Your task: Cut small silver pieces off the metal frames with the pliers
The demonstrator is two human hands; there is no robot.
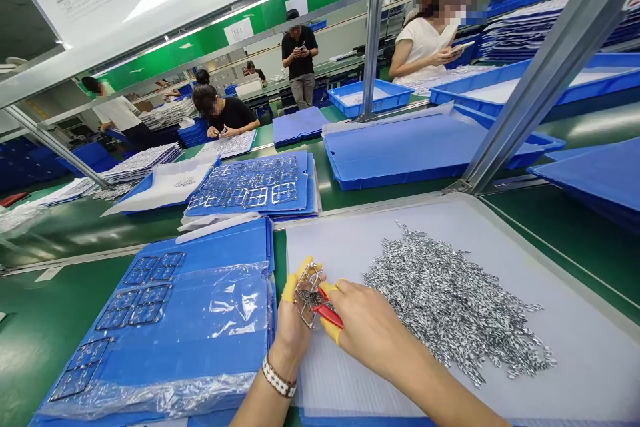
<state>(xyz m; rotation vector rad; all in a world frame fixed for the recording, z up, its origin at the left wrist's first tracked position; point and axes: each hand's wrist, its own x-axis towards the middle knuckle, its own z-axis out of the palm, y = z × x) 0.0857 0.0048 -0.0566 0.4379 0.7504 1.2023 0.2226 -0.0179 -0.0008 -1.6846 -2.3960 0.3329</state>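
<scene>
My left hand (291, 330), with yellow finger covers and a patterned band at the wrist, grips a small silver wire frame (303, 313) that stands tilted in its fingers. Closed around red-handled pliers (327, 315), my right hand (370, 323) also wears yellow finger covers. The jaws of the pliers are at the middle of the frame; what lies between them is too small to make out. Right of my hands, a heap of small shiny metal links (450, 300) spreads over a white sheet (350, 373).
Several similar wire frames (150, 303) lie on a blue board (200, 353) partly covered by clear plastic at left. More frames lie on another blue board (300, 177) beyond. Metal posts (540, 73) rise at the bench's far edge. Other people work behind.
</scene>
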